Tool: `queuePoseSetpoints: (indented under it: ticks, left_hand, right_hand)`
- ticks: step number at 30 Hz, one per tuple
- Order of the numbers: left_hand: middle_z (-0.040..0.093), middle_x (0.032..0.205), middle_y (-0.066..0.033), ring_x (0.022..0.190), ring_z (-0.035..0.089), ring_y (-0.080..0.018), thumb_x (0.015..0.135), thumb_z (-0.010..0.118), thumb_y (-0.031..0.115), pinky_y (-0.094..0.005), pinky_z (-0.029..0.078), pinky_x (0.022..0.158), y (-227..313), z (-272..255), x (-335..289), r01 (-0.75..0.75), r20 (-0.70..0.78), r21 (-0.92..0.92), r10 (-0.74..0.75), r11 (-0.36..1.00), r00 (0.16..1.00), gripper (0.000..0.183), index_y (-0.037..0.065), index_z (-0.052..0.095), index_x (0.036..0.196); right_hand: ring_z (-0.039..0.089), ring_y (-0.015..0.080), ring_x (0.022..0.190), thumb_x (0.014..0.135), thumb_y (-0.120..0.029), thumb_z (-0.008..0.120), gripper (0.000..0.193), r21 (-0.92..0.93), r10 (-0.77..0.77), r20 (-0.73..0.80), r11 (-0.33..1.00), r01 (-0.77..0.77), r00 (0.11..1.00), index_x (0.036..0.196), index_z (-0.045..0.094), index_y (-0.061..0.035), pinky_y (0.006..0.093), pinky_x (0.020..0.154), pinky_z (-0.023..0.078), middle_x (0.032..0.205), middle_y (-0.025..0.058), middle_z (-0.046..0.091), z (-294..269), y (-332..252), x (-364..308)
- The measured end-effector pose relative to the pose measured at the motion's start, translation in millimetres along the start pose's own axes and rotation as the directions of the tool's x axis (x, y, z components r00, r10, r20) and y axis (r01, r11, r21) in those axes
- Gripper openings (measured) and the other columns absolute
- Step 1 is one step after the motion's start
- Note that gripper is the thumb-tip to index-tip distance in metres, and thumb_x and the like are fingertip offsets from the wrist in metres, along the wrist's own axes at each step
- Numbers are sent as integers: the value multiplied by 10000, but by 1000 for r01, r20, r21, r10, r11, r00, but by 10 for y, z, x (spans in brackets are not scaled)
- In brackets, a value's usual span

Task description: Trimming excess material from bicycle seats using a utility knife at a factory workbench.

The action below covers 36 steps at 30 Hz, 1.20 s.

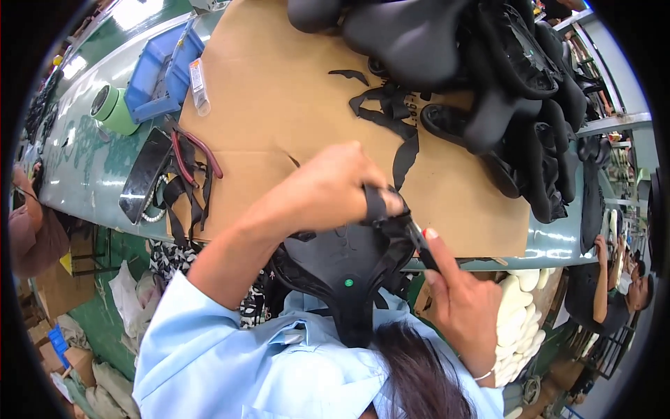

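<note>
A black bicycle saddle (335,262), underside up with a small green dot sticker on it, rests against my body at the table's front edge. My left hand (342,185) reaches over its wide end, fingers closed round a strip of black cover material (375,204) pulled up from the rim. My right hand (457,297) grips a black-handled knife (423,250). Its metal end meets the saddle's right rim, close beside my left fingers. The exact contact of blade and material is hidden and partly blurred.
Cardboard (279,91) covers the table. Black saddles (481,77) are piled at the far right, beside black offcuts (405,133). Red-handled pliers (187,157), a phone-like black slab (145,174), a blue bin (157,70) and a green container (115,110) stand left. Cream pads (520,321) are stacked right.
</note>
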State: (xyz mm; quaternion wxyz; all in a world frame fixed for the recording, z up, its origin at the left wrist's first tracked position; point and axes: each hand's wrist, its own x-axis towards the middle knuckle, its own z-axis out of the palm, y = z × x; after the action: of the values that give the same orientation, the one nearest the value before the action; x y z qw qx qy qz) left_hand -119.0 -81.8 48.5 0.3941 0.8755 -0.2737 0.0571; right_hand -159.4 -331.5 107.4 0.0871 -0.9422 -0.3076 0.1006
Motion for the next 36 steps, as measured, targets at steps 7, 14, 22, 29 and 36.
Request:
queuePoseSetpoints:
  ticks: [7,14,22,29,36]
  left_hand:
    - [451,650,10,612,433,-82,770,627,95,-242,316,563,91,-145,133,-85,-167,-986,-849,144,502,309,86,427,535]
    - [579,824,-65,747,551,-148,801,636,92,-259,436,645,-489,-209,-421,-792,-772,-542,-539,281,337,148,1,622,916]
    - [633,1006,-182,956,635,-263,834,686,237,-355,490,836,-296,-169,-457,620,144,-273,-606,736,783,428,-26,556,1145]
    - [644,995,-64,829,608,-164,883,648,310,-291,484,715,-779,-728,-140,290,-48,-896,-723,336,689,408,11,576,1150]
    - [561,1039,-99,863,576,-217,787,669,101,-328,469,752,-961,-844,647,381,-186,-297,-445,875,876,360,55,506,1105]
  right_hand:
    - [550,284,451,895,-184,607,557,83,245,-65,967,-240,967,1423,430,-200,385,434,402,589,104,580,268,-211,-391]
    - [670,282,648,893,-180,622,523,453,126,-8,885,-108,992,1378,454,-84,352,540,495,986,157,693,572,-164,-464]
    - [518,96,781,752,-97,742,686,856,363,-298,511,79,883,1329,380,-20,245,724,463,931,17,519,922,106,472]
    - [585,164,692,895,-106,601,487,793,514,-610,391,468,603,1309,369,0,298,702,513,817,52,542,-67,290,776]
    - [560,139,625,943,-106,520,393,843,607,-535,428,326,587,1277,375,41,278,611,494,797,78,533,281,460,638]
